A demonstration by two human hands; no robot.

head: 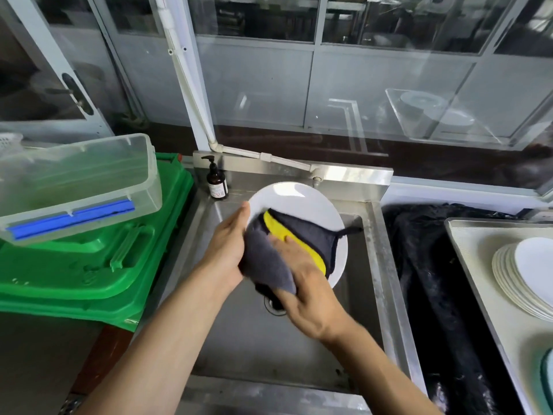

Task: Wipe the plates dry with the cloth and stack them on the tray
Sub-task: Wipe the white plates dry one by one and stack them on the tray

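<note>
White ceramic plate (294,202) held tilted over the steel sink (386,265), face towards us; we judge this keeps drips falling into the basin and not onto the stack. Our left hand (229,244) grips the plate's left rim, thumb along the front edge, the other fingers behind the plate and out of sight. Our right hand (308,292) presses the grey-and-yellow cloth (287,247) flat against the plate's lower face; fingertips (279,241) lie close together on the cloth, slightly blurred, which we read as mid-wipe. Upper half of the plate face is uncovered; whether it is dry we cannot tell.

Destination: the tray (466,265) at the sink's right side, beyond a dark strip of black material (425,265). A stack of plates (520,280) sits near the tray's right edge, partly cut off by the frame.

Surroundings: brown pump bottle (217,182) at the sink's back-left corner, just beside the plate rim, the nearest thing to knock. Clear plastic container (77,184) rests on green crates (89,265) left of the sink, well apart from the route. The path rightward to the tray looks open.
</note>
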